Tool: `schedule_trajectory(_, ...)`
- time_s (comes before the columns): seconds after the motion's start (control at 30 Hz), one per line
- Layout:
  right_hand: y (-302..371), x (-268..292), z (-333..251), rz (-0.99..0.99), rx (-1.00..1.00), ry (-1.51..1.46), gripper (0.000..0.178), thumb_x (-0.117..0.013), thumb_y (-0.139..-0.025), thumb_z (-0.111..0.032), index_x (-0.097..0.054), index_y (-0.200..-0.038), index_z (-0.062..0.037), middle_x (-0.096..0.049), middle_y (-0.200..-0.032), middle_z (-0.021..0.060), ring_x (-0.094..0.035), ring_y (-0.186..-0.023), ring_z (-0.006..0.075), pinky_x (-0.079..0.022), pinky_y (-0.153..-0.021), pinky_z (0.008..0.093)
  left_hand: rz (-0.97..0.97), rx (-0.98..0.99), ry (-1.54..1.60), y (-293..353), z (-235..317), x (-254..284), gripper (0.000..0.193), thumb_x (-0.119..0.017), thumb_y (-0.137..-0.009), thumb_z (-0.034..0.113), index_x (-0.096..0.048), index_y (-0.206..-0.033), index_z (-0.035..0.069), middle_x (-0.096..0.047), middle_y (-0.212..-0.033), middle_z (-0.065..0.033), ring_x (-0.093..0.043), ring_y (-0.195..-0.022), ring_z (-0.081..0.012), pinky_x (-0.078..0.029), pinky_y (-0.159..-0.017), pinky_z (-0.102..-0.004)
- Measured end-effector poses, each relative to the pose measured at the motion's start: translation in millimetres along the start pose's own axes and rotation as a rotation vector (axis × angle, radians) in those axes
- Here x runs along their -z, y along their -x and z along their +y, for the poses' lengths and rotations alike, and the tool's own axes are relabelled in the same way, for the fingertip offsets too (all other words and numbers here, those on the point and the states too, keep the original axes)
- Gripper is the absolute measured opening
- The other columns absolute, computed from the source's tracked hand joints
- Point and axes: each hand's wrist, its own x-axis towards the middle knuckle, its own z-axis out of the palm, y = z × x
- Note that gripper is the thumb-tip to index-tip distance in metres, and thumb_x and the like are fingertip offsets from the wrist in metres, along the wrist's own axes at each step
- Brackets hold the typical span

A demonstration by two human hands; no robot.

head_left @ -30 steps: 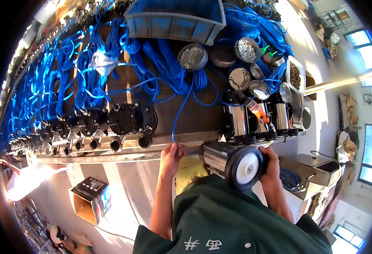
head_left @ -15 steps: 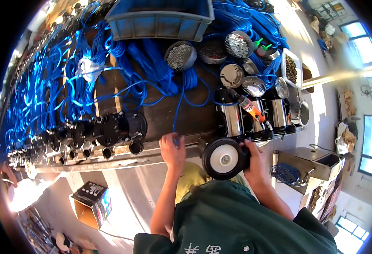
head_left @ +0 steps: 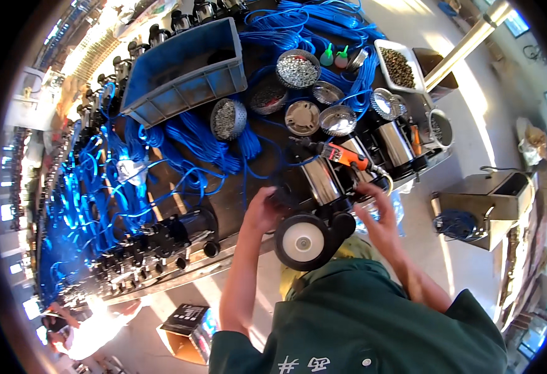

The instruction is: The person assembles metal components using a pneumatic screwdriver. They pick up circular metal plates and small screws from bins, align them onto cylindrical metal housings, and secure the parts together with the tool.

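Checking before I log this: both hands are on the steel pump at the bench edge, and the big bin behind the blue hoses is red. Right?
Not quite. In the head view the plastic bin is blue, not red. Both the left hand and right hand are at the steel pump.

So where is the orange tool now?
In the head view the orange tool lies right of centre on the bench, across the steel cylinders, just beyond the right hand.
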Motion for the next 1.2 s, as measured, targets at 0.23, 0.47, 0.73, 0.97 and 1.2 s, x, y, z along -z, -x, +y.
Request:
schedule_trajectory(0.23,-13.4,1.6,-8.6,-0.234,0.165,0.156,0.036,-0.068,-0.081,-0.013,-0.061,-0.115,-0.0033,-0.060,-0.119,0.0115,-0.053,-0.117,0.0254,-0.039,-0.100,0.0356,-0.133,-0.440,-0.027,108.1,18.8,-48.7,0.078,-0.068,-0.070,0.032,-0.039,-0.134,0.000,-0.033,-0.145,-0.0267,-0.040,-0.131,-0.0392,-0.036,-0.106,-0.0507)
schedule_trajectory(0.47,-13.3,0.2,-0.2,-0.325,-0.012,0.042,0.037,-0.069,-0.082,-0.025,-0.061,-0.111,-0.0029,-0.065,-0.098,0.0127,-0.061,-0.093,0.0236,-0.048,-0.081,0.0338,0.328,-0.904,-1.650,150.9,-32.0,-146.6,0.077,-0.083,-0.056,0.021,-0.046,-0.120,0.000,-0.043,-0.131,-0.0276,-0.049,-0.114,-0.0426,-0.041,-0.097,-0.0457)
schedule_trajectory(0.73,-7.1,-5.3,-3.6,-0.413,-0.084,0.001,0.023,-0.063,-0.088,-0.017,-0.064,-0.105,-0.0014,-0.065,-0.087,0.0043,-0.055,-0.077,0.0086,-0.045,-0.069,0.0248,0.371,-0.880,-1.722,139.3,-46.5,-144.6,0.072,-0.083,-0.058,0.016,-0.051,-0.122,0.002,-0.039,-0.137,-0.0273,-0.045,-0.118,-0.0456,-0.040,-0.098,-0.0490)
schedule_trajectory(0.97,-5.3,-9.3,-1.8,-0.364,-0.029,-0.053,0.024,-0.065,-0.088,-0.018,-0.065,-0.103,0.0008,-0.067,-0.089,0.0104,-0.061,-0.079,0.0148,-0.048,-0.071,0.0287,0.176,-0.846,-1.660,137.7,-28.0,-132.7,0.072,-0.084,-0.055,0.015,-0.055,-0.119,0.003,-0.040,-0.138,-0.0251,-0.041,-0.126,-0.0440,-0.038,-0.103,-0.0475)
schedule_trajectory(1.2,-5.2,-7.9,-1.6,-0.410,-0.013,-0.045,0.023,-0.061,-0.089,-0.013,-0.065,-0.104,0.0024,-0.067,-0.094,0.0098,-0.061,-0.087,0.0154,-0.047,-0.078,0.0287,-0.015,-0.812,-1.693,136.2,-8.3,-124.7,0.071,-0.084,-0.053,0.015,-0.057,-0.118,0.003,-0.040,-0.140,-0.0238,-0.042,-0.127,-0.0424,-0.040,-0.103,-0.0468)
